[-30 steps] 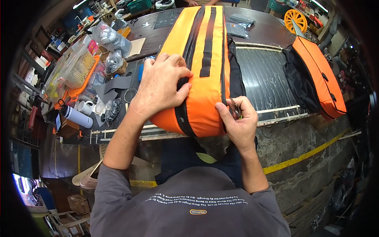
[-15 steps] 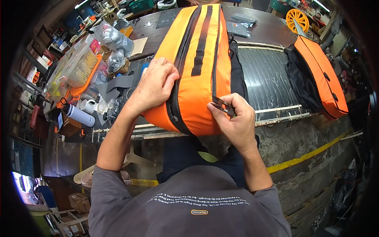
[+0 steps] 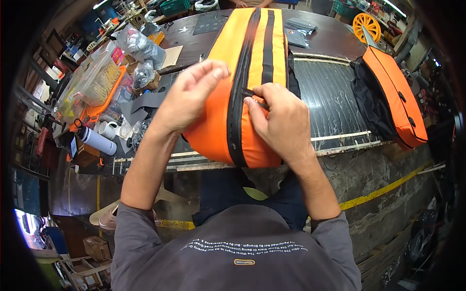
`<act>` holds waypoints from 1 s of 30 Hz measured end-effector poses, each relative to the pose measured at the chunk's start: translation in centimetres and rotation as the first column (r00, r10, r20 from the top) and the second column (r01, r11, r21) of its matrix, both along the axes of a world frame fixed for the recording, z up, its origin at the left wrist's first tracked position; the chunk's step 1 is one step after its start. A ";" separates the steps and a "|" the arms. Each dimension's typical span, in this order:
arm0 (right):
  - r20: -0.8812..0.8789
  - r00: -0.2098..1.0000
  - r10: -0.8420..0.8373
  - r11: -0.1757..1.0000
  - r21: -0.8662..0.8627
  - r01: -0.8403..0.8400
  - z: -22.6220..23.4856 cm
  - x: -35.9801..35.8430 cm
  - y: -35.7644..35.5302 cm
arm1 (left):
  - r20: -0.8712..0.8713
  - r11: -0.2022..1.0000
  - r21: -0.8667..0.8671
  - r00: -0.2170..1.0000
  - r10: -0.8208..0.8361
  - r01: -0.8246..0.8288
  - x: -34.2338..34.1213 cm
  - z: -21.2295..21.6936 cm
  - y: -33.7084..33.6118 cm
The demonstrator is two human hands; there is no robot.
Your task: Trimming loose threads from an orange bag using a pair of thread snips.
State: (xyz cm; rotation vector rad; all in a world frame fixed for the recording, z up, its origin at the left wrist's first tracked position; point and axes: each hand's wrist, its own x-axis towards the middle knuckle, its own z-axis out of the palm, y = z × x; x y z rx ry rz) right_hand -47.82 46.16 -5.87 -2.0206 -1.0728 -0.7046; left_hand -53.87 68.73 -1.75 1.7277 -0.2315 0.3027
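A long orange bag (image 3: 206, 138) lies lengthwise in front of me, its near end at the table edge. A black zipper (image 3: 235, 116) runs along its top, with a black webbing strip (image 3: 268, 53) to the right. My right hand (image 3: 284, 119) grips small thread snips (image 3: 248, 92), their dark blades pointing at the zipper's right edge. Just left of the zipper, my left hand (image 3: 189, 99) is raised above the bag, its thumb and fingers pinched together. Whatever that pinch holds, if anything, is too small to make out.
A second orange and black bag (image 3: 393, 97) rests at the table's right edge. Clear plastic boxes (image 3: 99, 85), a bottle (image 3: 97, 140), a mug (image 3: 107, 130) and plastic bags crowd the left side. Grey packets (image 3: 298, 36) lie farther back. Another person's hands (image 3: 252, 4) show at the far edge.
The bag has turned so its zipper sits farther right. My left hand has lifted off it. The right hand has carried the snips up and left, from the bag's right seam to the zipper.
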 end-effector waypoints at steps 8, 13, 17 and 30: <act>-0.354 0.932 0.075 0.897 0.432 0.092 -1.1 -0.5 -1.4 | 0.456 0.370 0.813 0.887 0.078 -0.450 -2.0 -0.2 -4.3; -0.374 0.927 -0.002 0.995 0.088 0.037 1.0 1.0 -2.1 | 0.484 0.177 0.834 0.846 0.224 -0.523 -3.2 -1.5 -5.8; -0.430 0.901 -0.056 0.996 -0.089 0.020 0.4 2.3 -2.1 | 0.486 0.108 0.847 0.841 0.237 -0.520 -3.1 -2.4 -5.4; -0.671 0.668 0.322 0.888 0.459 0.033 -4.2 -1.5 -2.5 | 0.441 0.284 0.773 0.803 0.402 -0.567 -4.6 -4.6 -5.1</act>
